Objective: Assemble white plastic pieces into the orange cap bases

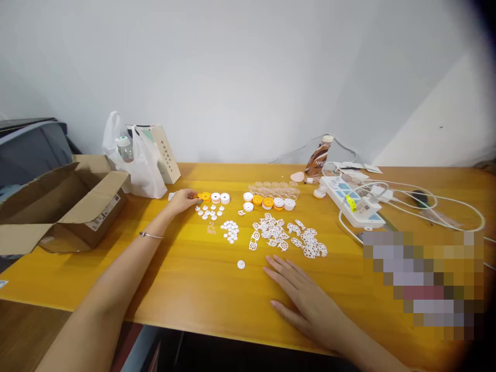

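- Step in hand: the orange piece (199, 196) at the near-left end of the left row (216, 197) appears to be picked up or placed; which of the two cannot be told.
- Next move: a light pinch on the rim seems called for, with the neighbouring discs left undisturbed and the pegs (213, 217) just in front of the row cleared.
- Left arm: extended forward across the table (186, 289), with the wrist turned inward toward the row.
- Left hand (184, 200): fingers bent, tips brought to the orange piece; at this small scale, a firm grasp cannot be confirmed.
- Right hand (300, 292): laid palm down on the table, fingers spread, nothing grasped. The wheels (271, 230) are located beyond its fingertips.
- Other parts: rings (211, 228) and caps (231, 231) are grouped in front of the pegs; a single cap is set apart, nearer the table's front edge.
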The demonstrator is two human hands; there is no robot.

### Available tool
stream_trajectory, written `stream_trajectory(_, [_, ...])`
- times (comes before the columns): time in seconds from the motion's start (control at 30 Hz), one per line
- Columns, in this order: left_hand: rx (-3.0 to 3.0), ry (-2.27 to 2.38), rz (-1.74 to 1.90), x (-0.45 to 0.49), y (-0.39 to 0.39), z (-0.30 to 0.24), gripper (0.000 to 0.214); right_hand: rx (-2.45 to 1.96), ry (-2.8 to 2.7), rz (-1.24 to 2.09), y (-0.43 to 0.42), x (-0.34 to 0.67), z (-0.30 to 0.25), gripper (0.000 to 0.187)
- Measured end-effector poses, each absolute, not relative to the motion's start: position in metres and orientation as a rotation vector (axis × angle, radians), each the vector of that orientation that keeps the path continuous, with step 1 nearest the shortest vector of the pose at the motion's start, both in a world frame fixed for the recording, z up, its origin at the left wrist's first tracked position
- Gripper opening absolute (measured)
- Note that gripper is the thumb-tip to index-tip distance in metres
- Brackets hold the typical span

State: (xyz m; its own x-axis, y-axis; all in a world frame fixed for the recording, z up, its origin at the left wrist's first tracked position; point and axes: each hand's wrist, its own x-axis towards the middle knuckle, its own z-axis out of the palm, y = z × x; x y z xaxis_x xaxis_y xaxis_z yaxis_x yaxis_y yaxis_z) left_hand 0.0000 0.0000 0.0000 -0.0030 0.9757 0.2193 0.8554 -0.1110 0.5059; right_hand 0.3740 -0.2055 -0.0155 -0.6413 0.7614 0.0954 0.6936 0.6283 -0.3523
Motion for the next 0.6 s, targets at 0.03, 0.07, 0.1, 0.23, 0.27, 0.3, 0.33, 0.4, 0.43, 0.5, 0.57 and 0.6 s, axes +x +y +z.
stream_trajectory(0.03, [2.045, 1.936, 0.809, 0.0, -0.001, 0.003, 0.037, -1.186, -2.614, 0.417, -0.206, 0.374, -0.015, 0.049])
stream_trajectory(0.07, [2.048, 1.945, 0.851, 0.001, -0.004, 0.006, 0.038, -1.186, -2.614, 0.415, -0.206, 0.374, -0.015, 0.049])
stream_trajectory(0.1, [2.055, 1.948, 0.899, 0.003, -0.007, 0.011, 0.039, -1.185, -2.614, 0.414, -0.206, 0.373, -0.015, 0.049])
stream_trajectory(0.23, [2.14, 1.837, 1.06, 0.023, -0.039, 0.034, 0.042, -1.171, -2.607, 0.432, -0.205, 0.373, -0.016, 0.05])
stream_trajectory(0.27, [2.174, 1.77, 1.065, 0.032, -0.051, 0.038, 0.04, -1.167, -2.595, 0.444, -0.205, 0.374, -0.017, 0.049])
stream_trajectory(0.3, [2.225, 1.654, 1.04, 0.042, -0.065, 0.042, 0.038, -1.163, -2.578, 0.457, -0.204, 0.374, -0.018, 0.048])
stream_trajectory(0.33, [2.317, 1.412, 0.951, 0.054, -0.078, 0.043, 0.036, -1.162, -2.553, 0.473, -0.203, 0.374, -0.019, 0.046])
stream_trajectory(0.4, [2.435, 0.966, 0.688, 0.075, -0.103, 0.043, 0.033, -1.163, -2.491, 0.514, -0.201, 0.374, -0.017, 0.038])
stream_trajectory(0.43, [2.449, 0.835, 0.607, 0.085, -0.113, 0.041, 0.032, -1.161, -2.457, 0.534, -0.198, 0.373, -0.014, 0.034])
stream_trajectory(0.5, [2.465, 0.706, 0.511, 0.097, -0.124, 0.035, 0.031, -1.135, -2.404, 0.568, -0.192, 0.369, -0.006, 0.028])
stream_trajectory(0.57, [2.466, 0.667, 0.466, 0.103, -0.126, 0.028, 0.03, -1.056, -2.38, 0.564, -0.181, 0.361, 0.001, 0.024])
stream_trajectory(0.6, [2.465, 0.66, 0.452, 0.104, -0.125, 0.025, 0.029, -1.005, -2.361, 0.541, -0.174, 0.356, 0.003, 0.023])
